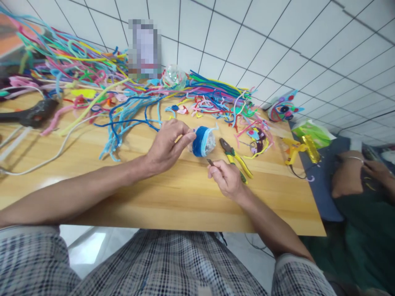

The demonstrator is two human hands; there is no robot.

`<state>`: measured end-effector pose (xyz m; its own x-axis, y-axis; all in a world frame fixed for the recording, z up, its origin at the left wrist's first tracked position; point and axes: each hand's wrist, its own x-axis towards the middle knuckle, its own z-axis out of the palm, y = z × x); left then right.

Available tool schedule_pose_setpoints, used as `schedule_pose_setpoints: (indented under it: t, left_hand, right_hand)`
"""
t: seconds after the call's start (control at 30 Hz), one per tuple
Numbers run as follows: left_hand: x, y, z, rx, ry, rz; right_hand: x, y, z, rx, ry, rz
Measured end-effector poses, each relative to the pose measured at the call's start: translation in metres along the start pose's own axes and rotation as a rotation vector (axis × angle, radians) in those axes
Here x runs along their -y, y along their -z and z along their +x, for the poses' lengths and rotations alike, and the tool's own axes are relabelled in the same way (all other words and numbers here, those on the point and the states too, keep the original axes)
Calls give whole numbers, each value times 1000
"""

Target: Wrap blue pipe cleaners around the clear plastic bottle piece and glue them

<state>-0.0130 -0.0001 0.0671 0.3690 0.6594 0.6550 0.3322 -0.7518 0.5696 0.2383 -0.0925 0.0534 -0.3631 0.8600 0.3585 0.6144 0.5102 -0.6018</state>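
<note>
A clear ball point(210, 142) wrapped in dark and light blue pipe cleaners point(200, 142) is in the middle of the table. My left hand point(166, 146) is at its left side, thumb and forefinger pinched together by the blue wrap. Whether those fingers grip the ball or a small piece is hidden. In front of the ball, my right hand point(226, 179) closes on a small dark flat strip point(210, 163), its tip pointing toward the ball. Yellow-handled pliers point(230, 152) lie just beyond my right hand, partly covered by it.
Loose pipe cleaners point(92, 74) heap along the back of the wooden table point(185, 197). A black glue gun point(38, 113) with a white cord lies left. At right are a yellow glue gun point(291, 150), a decorated mask-like craft point(282, 109) and another person's arm point(375, 170).
</note>
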Motion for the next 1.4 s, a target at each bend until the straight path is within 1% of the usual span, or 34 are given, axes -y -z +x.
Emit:
schedule_pose_setpoints:
  t: [0.03,0.1,0.2,0.27,0.33,0.43,0.53,0.63,0.7,0.77,0.87,1.0,1.1,1.17,1.27,1.33,1.4]
  left_hand:
    - [1,0,0,9,-3,-3]
    - [1,-2,-3,78,-51,-25]
    - [-3,-10,-12,158,-139,-67]
    - [-6,-15,-16,162,-166,-91]
    - [-8,-17,-18,164,-157,-115]
    - [-12,-14,-14,214,-119,-170]
    - [-17,-7,-8,326,-115,-196]
    - [-21,0,-3,423,-123,-149]
    - [-24,2,-3,447,-107,-106]
    - [-27,2,-6,436,-81,-57]
    - [-33,0,-12,371,-60,61]
    - [-40,-4,-19,300,-101,191]
    - [-39,-4,-18,262,-133,252]
    - [-34,2,-12,220,-129,298]
    - [-26,18,4,91,-29,310]
    - [-20,28,16,26,86,253]
    - [-11,32,25,2,230,169]
  right_hand:
    - [1,0,0,9,-17,23]
    - [2,0,1,11,-18,38]
    - [2,-2,0,-4,50,-19]
    - [0,-4,0,-8,101,-75]
    - [-1,-6,0,-16,143,-120]
    - [-3,-8,1,-38,200,-172]
    - [-4,-8,3,-49,250,-212]
    - [-4,-7,5,-45,264,-242]
    - [-3,-7,6,-42,273,-261]
    - [-2,-7,5,-34,293,-279]
    - [2,-10,2,-31,311,-305]
    - [9,-15,0,-59,292,-370]
    - [16,-16,1,-102,295,-421]
    - [21,-14,1,-145,307,-447]
    - [26,-10,1,-213,307,-449]
    - [25,-9,2,-234,284,-425]
    - [20,-9,3,-232,253,-393]
